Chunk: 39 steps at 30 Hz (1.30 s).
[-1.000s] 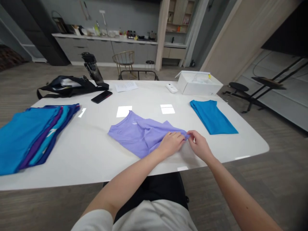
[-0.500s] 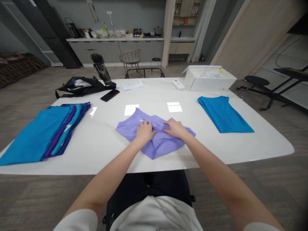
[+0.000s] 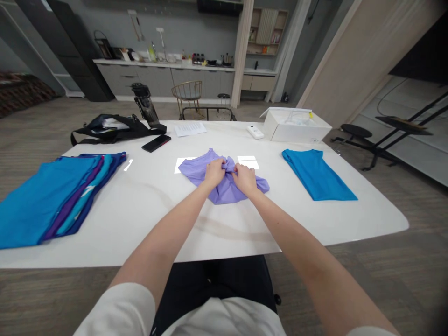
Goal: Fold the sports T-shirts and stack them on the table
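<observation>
A crumpled lavender garment (image 3: 229,189) lies on the white table (image 3: 147,224) in front of me, bunched up at its middle. My left hand (image 3: 215,171) pinches the gathered cloth from the left, fingertips partly buried in the folds. Gripping the same bunch from the right is my right hand (image 3: 245,177), close to the left one. A blue folded garment (image 3: 318,175) rests flat to the right. On the left lies a stack of folded clothes (image 3: 52,196) in blue, purple, teal and navy. Which kind of garment the lavender one is I cannot tell.
Along the far edge are a black bag (image 3: 108,128), a dark bottle (image 3: 145,105), a phone (image 3: 156,143), a paper sheet (image 3: 191,129), a small white device (image 3: 255,132) and an open white box (image 3: 297,128). A chair (image 3: 189,91) stands beyond the table.
Both hands have pushed forward, away from me, and gathered the lavender garment into a tighter bunch. Its near edge has drawn back from the table's front. The camera view has shifted slightly.
</observation>
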Motion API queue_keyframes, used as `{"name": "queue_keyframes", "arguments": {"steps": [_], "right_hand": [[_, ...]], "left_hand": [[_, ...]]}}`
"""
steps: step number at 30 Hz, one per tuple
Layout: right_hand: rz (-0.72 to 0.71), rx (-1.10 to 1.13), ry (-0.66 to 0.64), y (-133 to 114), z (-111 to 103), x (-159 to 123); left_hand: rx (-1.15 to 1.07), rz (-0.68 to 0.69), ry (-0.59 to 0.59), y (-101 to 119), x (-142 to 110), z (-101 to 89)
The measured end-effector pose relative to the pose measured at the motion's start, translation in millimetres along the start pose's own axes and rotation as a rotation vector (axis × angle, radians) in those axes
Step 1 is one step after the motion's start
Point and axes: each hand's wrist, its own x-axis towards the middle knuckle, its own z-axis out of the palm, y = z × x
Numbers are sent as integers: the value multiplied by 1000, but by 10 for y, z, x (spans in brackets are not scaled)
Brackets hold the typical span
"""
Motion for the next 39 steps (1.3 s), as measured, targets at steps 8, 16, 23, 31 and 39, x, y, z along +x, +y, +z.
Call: {"name": "queue_keyframes", "arguments": {"steps": [8,16,23,31,39], "right_hand": [[-386,94,-86,87,-272,-1130],[-504,308,-273,-181,-417,-1787],[-65,123,-90,-156,-430,-818],[14,135,-366,99,-118,-272],[-148,280,-287,2,-224,-301]], "left_hand": [[-75,259,-145,60,-1296,-541],[-368,166,-351,50,-2094,-844],[10,-54,-98,148,-1283,-610],[67,-24,-278,333,-906,-278],[-729,-288,59,-177,-1124,-497]]}}
